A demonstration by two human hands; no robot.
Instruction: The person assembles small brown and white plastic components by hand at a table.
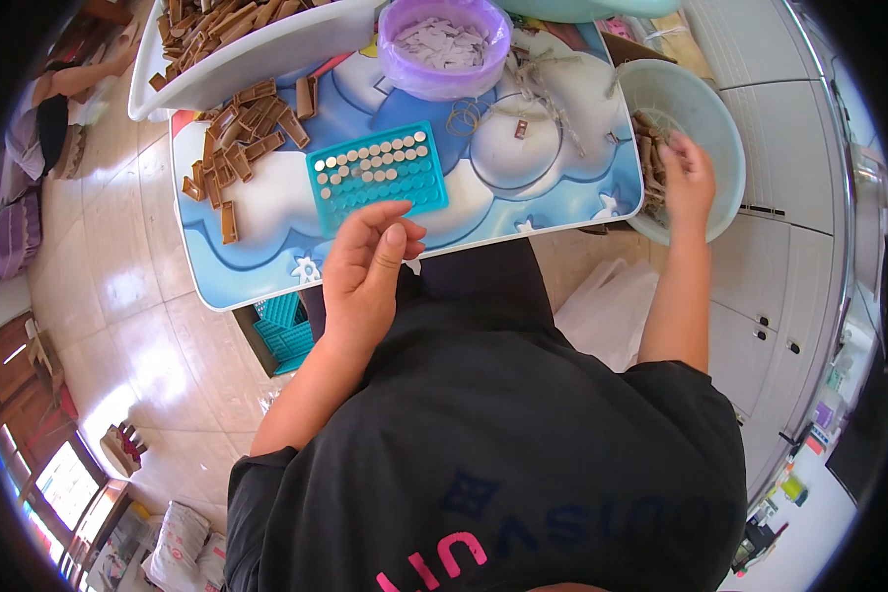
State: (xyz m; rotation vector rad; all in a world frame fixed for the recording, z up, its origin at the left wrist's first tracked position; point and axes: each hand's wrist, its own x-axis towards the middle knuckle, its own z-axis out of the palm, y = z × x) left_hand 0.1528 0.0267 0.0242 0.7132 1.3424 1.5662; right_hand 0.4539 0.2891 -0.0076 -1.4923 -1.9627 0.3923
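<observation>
My left hand (363, 281) is at the table's front edge, by the near side of a teal tray (434, 195). Its fingers are loosely curled, the thumb is apart, and no object shows in it. Rows of small round silver discs (375, 163) fill the tray's far part; its nearer round hollows hold none. To the right, my right hand (691, 183) is over a pale green bin (725, 148), with its fingers bent and slightly apart. Beneath and beside its fingertips are brown pieces (649, 148) inside the bin. Nothing held shows there.
Brown plastic pieces (242, 133) lie heaped on the table's left, below a white tub (266, 59) of more pieces. A purple-lined bowl (444, 87) holds pale scraps. Clear stringy scraps (553, 94) lie at the back right. Teal trays (284, 331) sit in a box under the table.
</observation>
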